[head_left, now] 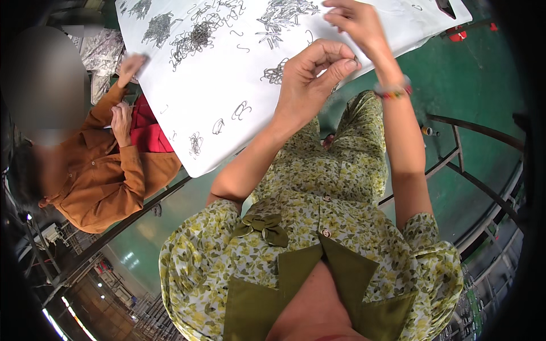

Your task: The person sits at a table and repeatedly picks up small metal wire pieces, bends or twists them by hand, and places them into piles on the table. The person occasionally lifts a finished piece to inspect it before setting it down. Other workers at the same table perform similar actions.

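My left hand (311, 79) is closed in a pinch over the near edge of the white table (216, 85). A bit of dark wire piece (356, 58) shows at its fingertips; most of it is hidden. Just beyond, my right hand (361, 27) hovers above the table with curled fingers apart, and nothing shows in them. Left of my left hand lies a small heap of bent wire hooks (274, 74). Farther off are a pile of narrow metal pieces (284, 17) and a large spread of S-shaped hooks (200, 35).
Small clusters of wire hooks (242, 109) lie toward the table's near left corner. At the left sits a co-worker in a brown jacket (108, 187), hands by the table edge. A metal frame (455, 142) stands to my right on the green floor (483, 74).
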Available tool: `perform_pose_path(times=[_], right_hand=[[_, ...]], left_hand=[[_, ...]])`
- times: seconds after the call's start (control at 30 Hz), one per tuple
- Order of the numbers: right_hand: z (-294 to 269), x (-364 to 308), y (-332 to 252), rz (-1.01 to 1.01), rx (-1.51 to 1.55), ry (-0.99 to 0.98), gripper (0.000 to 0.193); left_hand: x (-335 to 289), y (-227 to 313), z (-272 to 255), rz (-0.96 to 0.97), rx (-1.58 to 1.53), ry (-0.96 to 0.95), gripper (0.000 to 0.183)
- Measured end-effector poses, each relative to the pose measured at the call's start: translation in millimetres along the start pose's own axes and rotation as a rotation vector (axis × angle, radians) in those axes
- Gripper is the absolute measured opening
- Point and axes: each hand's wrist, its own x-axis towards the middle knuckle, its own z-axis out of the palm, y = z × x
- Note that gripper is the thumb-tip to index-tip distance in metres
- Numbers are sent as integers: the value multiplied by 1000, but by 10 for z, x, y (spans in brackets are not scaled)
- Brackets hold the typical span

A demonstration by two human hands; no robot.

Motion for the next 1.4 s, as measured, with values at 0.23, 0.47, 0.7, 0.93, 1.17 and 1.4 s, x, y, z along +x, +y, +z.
perform_pose_path(times=[0.23, 0.47, 0.7, 0.93, 1.17, 1.4], right_hand=[[-465, -1178, -718, 27, 425, 112, 12], [-300, -1234, -778, -111, 436, 220, 11], [-351, -1246, -811, -101, 454, 140, 10], [-415, -1363, -944, -52, 369, 138, 9], [-495, -1451, -1035, -39, 331, 212, 14], [-466, -1435, -839, 2, 336, 218, 20]], left_hand=[[-11, -80, 25, 86, 121, 60, 9], [-50, -14, 55, -27, 39, 17, 11], [-60, -14, -26, -119, -28, -159, 12], [-104, 22, -280, 4, 206, -83, 21], [222, -294, -1806, 46, 1424, 97, 9], [208, -611, -1931, 35, 1599, -107, 12]])
